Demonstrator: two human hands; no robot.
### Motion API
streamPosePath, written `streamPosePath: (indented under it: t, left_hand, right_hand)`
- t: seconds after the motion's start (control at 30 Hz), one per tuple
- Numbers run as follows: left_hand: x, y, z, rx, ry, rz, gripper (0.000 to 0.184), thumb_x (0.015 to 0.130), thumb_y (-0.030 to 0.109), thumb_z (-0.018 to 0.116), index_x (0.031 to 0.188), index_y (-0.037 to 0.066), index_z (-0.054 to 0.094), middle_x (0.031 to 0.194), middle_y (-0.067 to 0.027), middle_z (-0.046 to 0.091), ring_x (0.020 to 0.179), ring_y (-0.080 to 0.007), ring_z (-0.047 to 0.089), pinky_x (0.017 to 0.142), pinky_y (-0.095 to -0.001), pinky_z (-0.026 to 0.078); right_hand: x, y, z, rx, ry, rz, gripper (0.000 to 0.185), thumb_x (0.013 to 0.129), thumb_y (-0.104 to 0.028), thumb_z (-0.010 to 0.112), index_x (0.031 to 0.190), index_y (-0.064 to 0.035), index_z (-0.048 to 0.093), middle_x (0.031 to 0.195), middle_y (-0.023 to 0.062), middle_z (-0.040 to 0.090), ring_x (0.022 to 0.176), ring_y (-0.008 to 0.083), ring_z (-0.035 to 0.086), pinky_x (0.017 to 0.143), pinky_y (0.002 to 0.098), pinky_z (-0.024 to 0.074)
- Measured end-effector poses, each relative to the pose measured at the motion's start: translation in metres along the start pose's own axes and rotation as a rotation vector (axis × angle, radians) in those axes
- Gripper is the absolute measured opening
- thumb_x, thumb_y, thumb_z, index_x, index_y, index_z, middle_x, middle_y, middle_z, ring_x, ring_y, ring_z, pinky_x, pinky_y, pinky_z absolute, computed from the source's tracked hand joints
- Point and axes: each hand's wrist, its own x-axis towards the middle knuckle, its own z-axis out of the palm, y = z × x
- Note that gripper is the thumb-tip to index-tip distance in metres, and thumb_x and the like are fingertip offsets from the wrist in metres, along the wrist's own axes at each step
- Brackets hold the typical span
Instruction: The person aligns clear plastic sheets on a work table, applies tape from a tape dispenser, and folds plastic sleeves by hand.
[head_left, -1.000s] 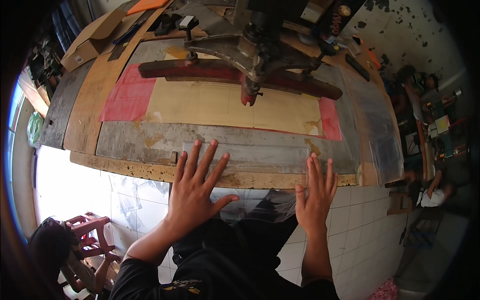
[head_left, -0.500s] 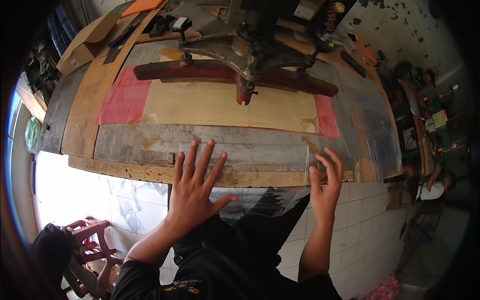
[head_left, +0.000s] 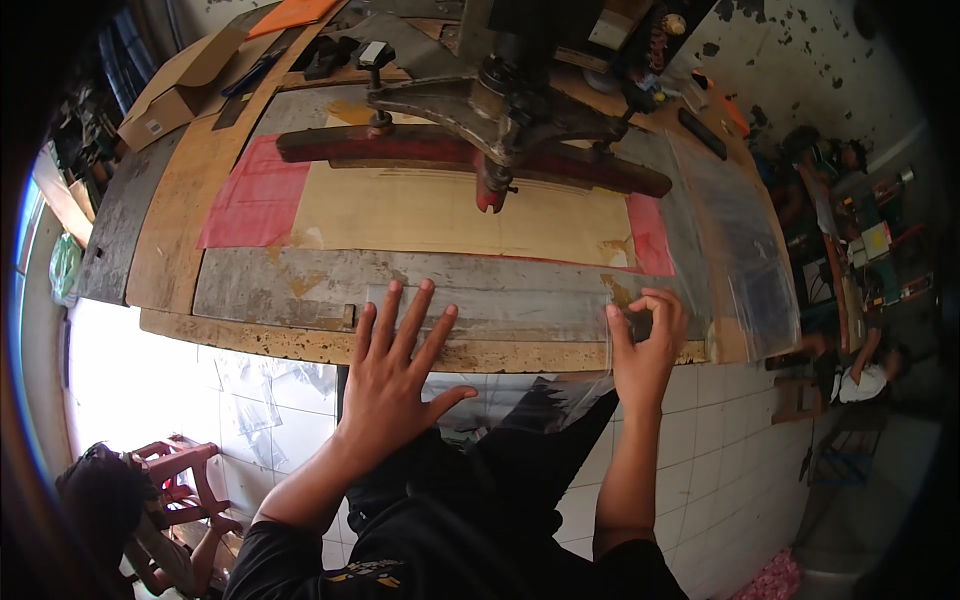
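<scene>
A clear plastic sheet (head_left: 520,312) lies at the front edge of the worktable and hangs over it toward my lap. My left hand (head_left: 393,385) rests flat on the sheet's left part with its fingers spread. At the sheet's right edge is my right hand (head_left: 645,355), its thumb tip touching or very near the plastic. The other fingers of that hand are bent and apart from the thumb. Beyond both hands, a press head with a long red bar (head_left: 420,148) stands over a yellowish sheet (head_left: 400,215) with pink ends (head_left: 258,195).
More clear plastic (head_left: 745,240) drapes over the table's right side. A cardboard box (head_left: 180,90) sits at the back left. One person (head_left: 165,540) is low at the left beside a red stool (head_left: 180,470); another (head_left: 865,375) is at the far right.
My right hand has moved slightly left, bringing the thumb to the sheet's right edge, and its fingers have curled more. My left hand stays flat on the plastic.
</scene>
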Motion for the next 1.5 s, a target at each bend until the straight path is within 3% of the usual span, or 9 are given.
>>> streamPosePath:
  t: [0.07,0.27,0.5,0.6,0.73,0.87,1.1,1.27,1.5]
  left_hand:
    - [-0.001,0.0,0.001,-0.004,-0.004,0.0,0.097,0.082,0.063,0.08,0.16,0.017,0.046,0.172,-0.016,0.032,0.159,-0.0445,0.024,0.125,-0.0629,0.023]
    - [-0.001,-0.001,0.002,0.003,0.011,0.003,0.096,0.082,0.064,0.079,0.16,0.017,0.047,0.172,-0.0155,0.032,0.159,-0.0443,0.024,0.125,-0.0626,0.024]
    - [0.005,0.01,0.001,0.014,0.017,-0.033,0.098,0.082,0.068,0.077,0.16,0.017,0.046,0.169,-0.018,0.034,0.159,-0.0467,0.023,0.124,-0.0663,0.023]
    - [0.008,0.018,0.008,0.058,0.032,-0.035,0.102,0.082,0.072,0.074,0.161,0.015,0.044,0.17,-0.0232,0.028,0.157,-0.0537,0.02,0.122,-0.0722,0.019]
    - [0.009,0.022,0.012,0.073,0.037,-0.044,0.1,0.085,0.071,0.072,0.161,0.013,0.043,0.169,-0.026,0.027,0.157,-0.0541,0.019,0.122,-0.0723,0.018]
    - [0.01,0.021,0.013,-0.043,0.025,-0.036,0.09,0.092,0.064,0.067,0.161,0.012,0.044,0.169,-0.029,0.026,0.157,-0.0536,0.019,0.122,-0.0722,0.016]
    - [0.011,0.018,0.006,-0.019,-0.025,0.02,0.076,0.098,0.059,0.06,0.161,0.021,0.045,0.171,-0.0275,0.023,0.159,-0.0518,0.017,0.123,-0.0715,0.014]
    - [0.006,0.007,-0.002,-0.108,0.049,-0.039,0.076,0.094,0.06,0.07,0.158,0.023,0.051,0.169,-0.0202,0.034,0.157,-0.0425,0.03,0.124,-0.0584,0.029]
    - [0.004,0.007,-0.005,-0.075,0.032,-0.044,0.073,0.099,0.06,0.062,0.157,0.018,0.051,0.169,-0.0223,0.034,0.158,-0.0419,0.029,0.125,-0.0572,0.027]
  right_hand:
    - [0.003,-0.007,0.0,-0.042,0.067,-0.042,0.022,0.089,-0.015,0.082,0.103,-0.0064,0.067,0.127,0.0088,0.063,0.128,0.0339,0.056,0.11,0.0503,0.0391]
    - [0.001,-0.003,0.0,0.016,-0.147,-0.301,0.027,0.092,-0.006,0.074,0.12,-0.0073,0.074,0.113,0.0036,0.07,0.114,0.027,0.065,0.102,0.0446,0.0458]
    - [-0.024,-0.043,0.011,-0.298,-0.234,-0.315,0.047,0.104,-0.028,0.064,0.143,-0.002,0.061,0.145,0.0219,0.054,0.144,0.0364,0.047,0.115,0.0529,0.0402]
    - [-0.03,-0.043,0.018,-0.176,-0.341,-0.263,0.059,0.108,-0.03,0.055,0.157,0.0022,0.045,0.164,0.0242,0.04,0.157,0.0385,0.032,0.126,0.0588,0.0278]
    - [-0.036,-0.056,0.018,-0.329,-0.403,-0.382,0.065,0.108,-0.029,0.049,0.161,0.0044,0.035,0.169,0.023,0.033,0.159,0.0379,0.028,0.129,0.0592,0.0192]
    - [-0.04,-0.074,0.031,-0.085,-0.434,-0.352,0.063,0.105,-0.026,0.05,0.162,-0.0015,0.037,0.17,0.021,0.033,0.16,0.0375,0.027,0.128,0.06,0.0213]
    - [-0.037,-0.075,0.03,-0.101,-0.434,-0.418,0.058,0.106,-0.029,0.054,0.161,-0.0141,0.046,0.169,0.02,0.036,0.157,0.04,0.032,0.125,0.0605,0.027]
    - [-0.034,-0.079,0.026,-0.086,-0.452,-0.368,0.056,0.108,-0.037,0.055,0.159,-0.0143,0.05,0.169,0.0158,0.038,0.156,0.0408,0.033,0.123,0.0662,0.0244]
    - [-0.035,-0.052,0.004,-0.227,-0.479,-0.296,0.056,0.111,-0.045,0.043,0.159,-0.0173,0.049,0.17,0.0099,0.037,0.159,0.0395,0.028,0.126,0.0689,0.0146]
